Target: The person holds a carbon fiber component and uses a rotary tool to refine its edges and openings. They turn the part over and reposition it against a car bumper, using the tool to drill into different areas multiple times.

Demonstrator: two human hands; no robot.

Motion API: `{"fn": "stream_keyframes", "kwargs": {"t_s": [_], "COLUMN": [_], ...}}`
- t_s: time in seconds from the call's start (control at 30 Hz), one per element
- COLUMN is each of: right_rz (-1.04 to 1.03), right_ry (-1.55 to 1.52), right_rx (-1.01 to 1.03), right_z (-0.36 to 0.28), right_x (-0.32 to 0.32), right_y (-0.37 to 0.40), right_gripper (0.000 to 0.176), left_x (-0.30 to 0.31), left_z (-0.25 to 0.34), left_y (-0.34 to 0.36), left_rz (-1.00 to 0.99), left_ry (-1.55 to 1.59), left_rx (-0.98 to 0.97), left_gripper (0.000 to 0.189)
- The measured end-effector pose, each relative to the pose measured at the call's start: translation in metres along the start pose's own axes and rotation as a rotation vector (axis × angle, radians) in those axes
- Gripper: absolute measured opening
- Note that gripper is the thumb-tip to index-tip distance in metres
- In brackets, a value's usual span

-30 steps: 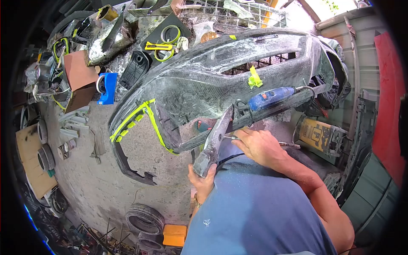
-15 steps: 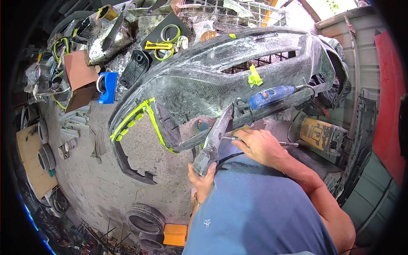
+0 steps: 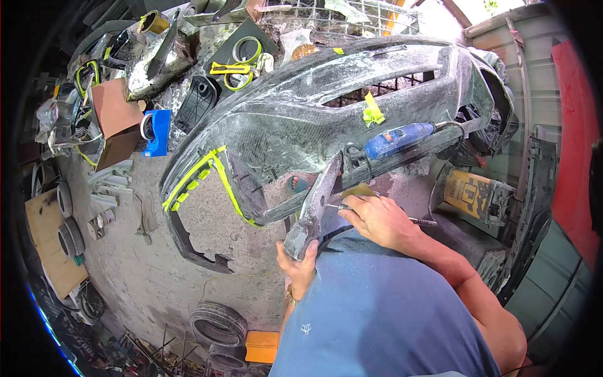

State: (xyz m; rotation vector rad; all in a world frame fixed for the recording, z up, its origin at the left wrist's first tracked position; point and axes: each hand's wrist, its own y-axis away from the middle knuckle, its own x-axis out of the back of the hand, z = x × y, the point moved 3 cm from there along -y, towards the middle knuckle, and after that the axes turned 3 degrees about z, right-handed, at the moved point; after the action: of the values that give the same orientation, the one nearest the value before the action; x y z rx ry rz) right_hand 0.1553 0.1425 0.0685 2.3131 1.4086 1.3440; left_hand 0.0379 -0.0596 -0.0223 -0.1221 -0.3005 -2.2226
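Note:
My left hand grips the lower end of a dusty grey elongated part, which stands tilted before my shirt. My right hand is closed around a thin handpiece of a rotary tool, its tip at the right side of the part. Behind them lies a large dusty dark bumper-like panel with yellow-green tape on it. A blue rotary tool body rests along the panel's lower bar.
Tape rolls, a yellow cutter and a blue tape dispenser lie at the upper left. Tires and an orange block are on the floor below. A yellow-black box stands at right.
The view has shifted slightly. Both hands keep their grips, and the tool's handpiece in my right hand has tilted a little.

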Motion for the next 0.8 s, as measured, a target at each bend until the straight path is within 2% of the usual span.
{"fn": "stream_keyframes", "kwargs": {"t_s": [0.2,0.27,0.6,0.67,0.8], "right_rz": [-0.033,-0.021,-0.121,0.011,0.046], "right_ry": [-0.071,-0.07,-0.082,-0.027,-0.006], "right_rx": [-0.019,-0.004,-0.059,0.022,-0.022], "right_z": [-0.001,0.001,0.002,0.004,0.002], "right_x": [-0.002,-0.003,-0.006,-0.007,-0.005], "right_y": [0.0,0.001,0.001,0.001,0.0], "right_gripper": [0.031,0.03,0.034,0.032,0.028], "left_x": [0.001,0.0,0.001,0.0,0.002], "left_z": [-0.006,-0.003,0.002,0.004,-0.006], "left_y": [0.004,0.002,0.0,-0.001,0.003], "left_rz": [0.02,-0.008,-0.01,-0.001,0.006], "left_ry": [0.011,-0.001,-0.024,-0.031,-0.088], "left_rx": [-0.106,-0.015,0.029,0.038,-0.043], "left_gripper": [0.067,0.066,0.067,0.071,0.073]}}
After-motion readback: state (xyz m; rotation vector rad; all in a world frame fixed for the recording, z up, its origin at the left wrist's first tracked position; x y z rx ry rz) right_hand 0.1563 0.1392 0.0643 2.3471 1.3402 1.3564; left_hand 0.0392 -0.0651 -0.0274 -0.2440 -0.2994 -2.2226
